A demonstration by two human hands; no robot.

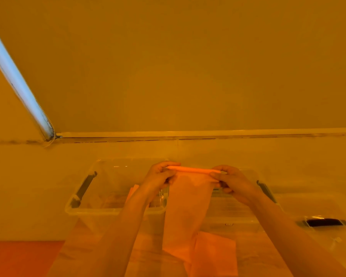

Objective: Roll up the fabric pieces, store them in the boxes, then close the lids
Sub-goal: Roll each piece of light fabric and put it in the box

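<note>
Rolling a fabric strip [188,200] in the air, held between two hands above the clear boxes.

Left hand [160,176] pinches the left end of the started roll with curled fingers and thumb, and right hand [228,179] grips the right end the same way; the thin rolled edge runs straight between them, and the unrolled length hangs down from it toward the person. Below and beyond the left hand stands an open clear plastic box [78,208] with a dark latch on its left side; a second clear box [246,214] sits under the right hand. Beneath the wrists, more orange fabric pieces [216,254] lie flat on the surface [38,176]. Right of the right forearm lies a clear lid with a dark handle [322,222].
</note>
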